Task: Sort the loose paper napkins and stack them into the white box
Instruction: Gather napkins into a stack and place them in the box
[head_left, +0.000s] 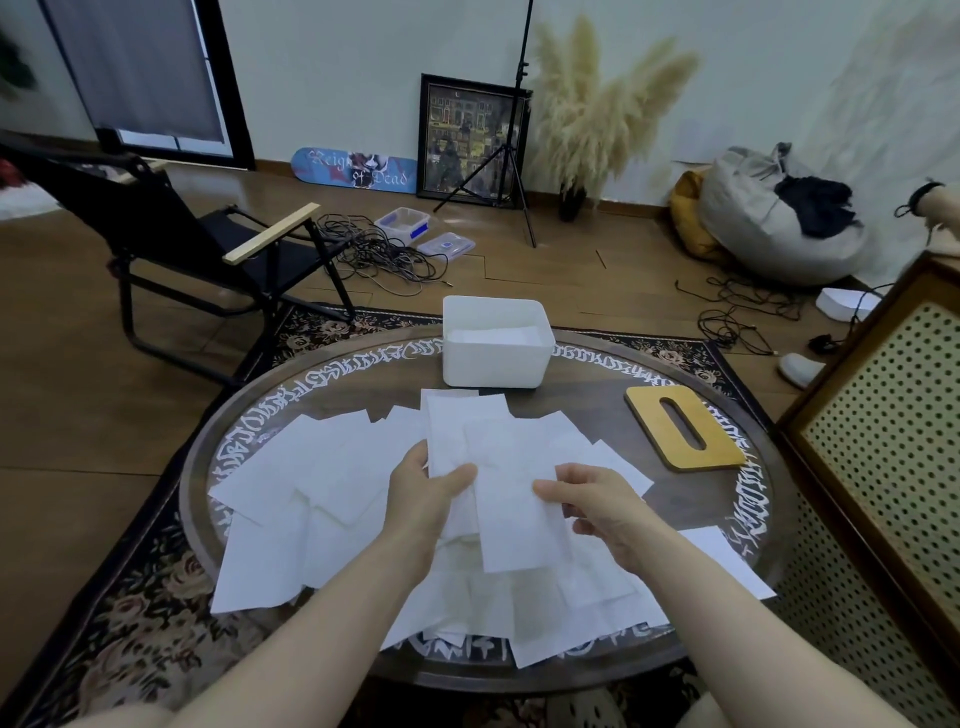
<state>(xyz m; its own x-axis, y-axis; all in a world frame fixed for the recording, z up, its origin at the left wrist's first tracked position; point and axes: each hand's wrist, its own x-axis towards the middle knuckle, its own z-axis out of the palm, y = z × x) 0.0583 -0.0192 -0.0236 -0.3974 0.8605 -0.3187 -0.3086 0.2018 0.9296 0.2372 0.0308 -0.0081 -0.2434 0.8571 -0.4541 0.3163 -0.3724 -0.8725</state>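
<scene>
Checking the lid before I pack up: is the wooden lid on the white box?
No, the wooden lid lies on the table right of the open white box.

The napkins (332, 483) are thin white paper, matt and faintly textured. The white box (496, 358) looks like smooth matt plastic. The lid (683, 426) is pale wood with a smooth finish. The round table (597, 410) has a glossy, glass-like top over dark wood. The rug (150, 618) is woven cloth; the floor (72, 395) is wood-look plank with a slight sheen
</scene>
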